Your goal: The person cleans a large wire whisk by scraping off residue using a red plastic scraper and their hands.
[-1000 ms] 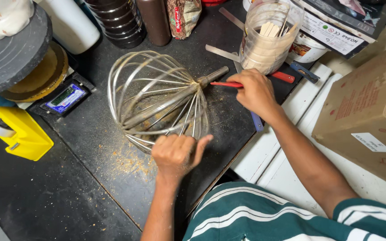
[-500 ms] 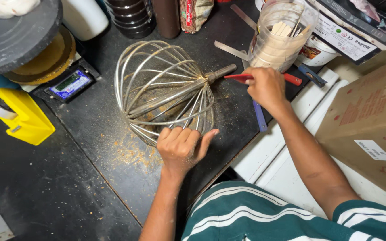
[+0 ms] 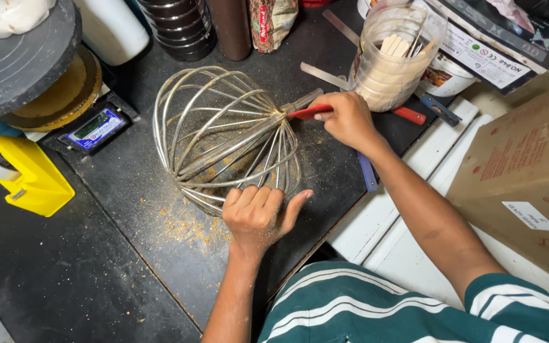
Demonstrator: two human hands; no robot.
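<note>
- Left hand (image 3: 257, 215) grips the whisk (image 3: 223, 136) wires, fingers curled shut; keep it pinned on the worktop (image 3: 65, 273).
- Right hand (image 3: 349, 119), closed round the red tool (image 3: 309, 112), scrapes at the whisk's hub; work gently.

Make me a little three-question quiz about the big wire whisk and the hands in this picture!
1. True or false: the left hand rests on the wires of the big wire whisk.
2. What does the right hand hold? A) a yellow tape dispenser B) a red-handled tool C) a brown bottle
3. Fill in: the clear jar behind the right hand is full of pale wooden ____.

Key
1. True. The left hand grips the whisk's near side.
2. B. The red-handled tool points at the spot where the wires meet.
3. Sticks.
</note>
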